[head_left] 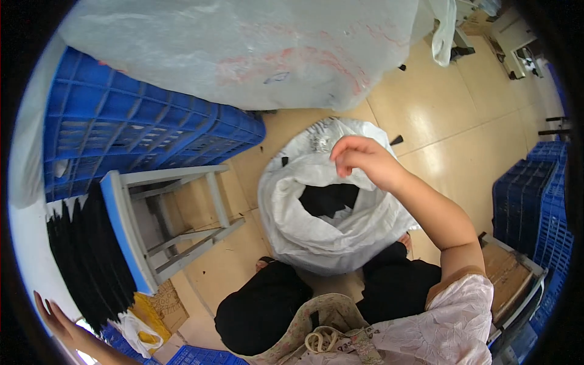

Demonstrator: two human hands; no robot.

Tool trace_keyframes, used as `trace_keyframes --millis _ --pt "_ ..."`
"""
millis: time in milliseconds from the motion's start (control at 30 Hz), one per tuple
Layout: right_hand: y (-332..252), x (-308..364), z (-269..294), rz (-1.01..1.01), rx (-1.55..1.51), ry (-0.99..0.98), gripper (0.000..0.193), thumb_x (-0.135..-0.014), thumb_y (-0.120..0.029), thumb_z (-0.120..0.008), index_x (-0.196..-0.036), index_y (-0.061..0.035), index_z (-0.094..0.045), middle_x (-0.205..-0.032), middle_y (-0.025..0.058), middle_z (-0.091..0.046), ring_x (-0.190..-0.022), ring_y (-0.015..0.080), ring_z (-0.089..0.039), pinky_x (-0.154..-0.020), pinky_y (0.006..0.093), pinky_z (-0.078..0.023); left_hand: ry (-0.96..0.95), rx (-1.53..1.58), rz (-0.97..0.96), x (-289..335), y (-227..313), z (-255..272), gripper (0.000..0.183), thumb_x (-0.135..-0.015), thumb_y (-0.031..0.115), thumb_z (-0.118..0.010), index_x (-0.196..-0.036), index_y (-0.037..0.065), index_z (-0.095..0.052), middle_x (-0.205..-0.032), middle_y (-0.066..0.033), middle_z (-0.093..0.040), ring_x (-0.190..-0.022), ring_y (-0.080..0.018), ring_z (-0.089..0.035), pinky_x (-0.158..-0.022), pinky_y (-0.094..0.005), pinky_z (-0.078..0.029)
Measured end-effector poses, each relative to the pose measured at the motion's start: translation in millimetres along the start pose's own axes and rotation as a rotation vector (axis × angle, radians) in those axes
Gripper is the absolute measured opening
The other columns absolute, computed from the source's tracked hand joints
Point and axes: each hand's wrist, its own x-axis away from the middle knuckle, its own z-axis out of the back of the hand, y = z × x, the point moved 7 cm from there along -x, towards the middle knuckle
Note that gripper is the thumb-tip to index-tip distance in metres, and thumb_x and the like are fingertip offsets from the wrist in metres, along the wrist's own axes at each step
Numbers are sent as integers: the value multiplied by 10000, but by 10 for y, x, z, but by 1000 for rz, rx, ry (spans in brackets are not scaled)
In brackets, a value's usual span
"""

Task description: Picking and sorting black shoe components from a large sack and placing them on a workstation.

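A round white woven sack [286, 228] stands on the floor between my knees with its mouth rolled open. Black cloth pieces [328, 199] lie inside it. My right hand [367, 163] is over the far rim of the sack, fingers curled toward the thumb; whether it grips the rim is unclear. Far to the left, my left hand [58, 322] reaches out with its fingers stretched, holding nothing visible. Closest to it is a tall stack of black fabric pieces [91, 255], on the far side of a blue-topped stool [129, 234].
A large translucent plastic bag [201, 55] bulges over blue crates [152, 128] at the far left. More blue crates [523, 201] stand at the right, near a cardboard box [505, 277]. A yellow bag [146, 316] lies below the fabric stack. Tiled floor [450, 121] stretches behind the sack.
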Motion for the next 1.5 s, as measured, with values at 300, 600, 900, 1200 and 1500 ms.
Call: trace_keyframes --millis 300,600,900,1200,1500 --pt "1649 325 -54 -243 1542 -691 262 -774 -233 -520 -972 -154 -672 -862 51 -673 -828 208 -636 -702 384 -469 -1207 853 -701 2599 3234 -2780 319 -795 150 -583 -1096 45 -581 -1156 -135 -564 -1068 -312 -530 -912 -403 -418" --pt "1861 566 673 -464 1968 -532 364 -733 -345 -616 -1030 -135 -650 -1069 79 -625 -1008 251 -587 -892 429 -416 -1279 196 -760 3151 3090 -3591 752 -629 371 -738 -1262 63 -474 -1280 -195 -461 -1195 -339 -431 -981 -420 -369" --pt "739 180 451 -372 1875 -149 687 -602 -380 -772 -1162 -43 -563 -1251 151 -503 -1155 317 -485 -977 418 -381 -1471 170 -973 2842 3067 -3066 794 -457 357 -818 -1182 140 -578 -1412 -133 -336 -1326 -353 -250 -984 -651 -223" --pt "868 279 82 -543 1847 -534 712 -651 -247 -714 -1292 -89 -448 -1234 144 -514 -1140 299 -492 -936 401 -396 -1605 -44 -865 2762 2683 -3049 448 -551 501 -736 -758 104 -731 -1341 -198 -423 -1342 -329 -208 -989 -664 -139" --pt "1693 1028 -779 -492 1067 -1422 679 -725 -129 -548 -1367 -245 -360 -1243 157 -499 -1229 314 -389 -1079 497 -154 -1531 69 -870 2528 2707 -2866 467 -519 473 -759 -762 77 -726 -1289 -175 -467 -1246 -308 -331 -980 -638 -194"
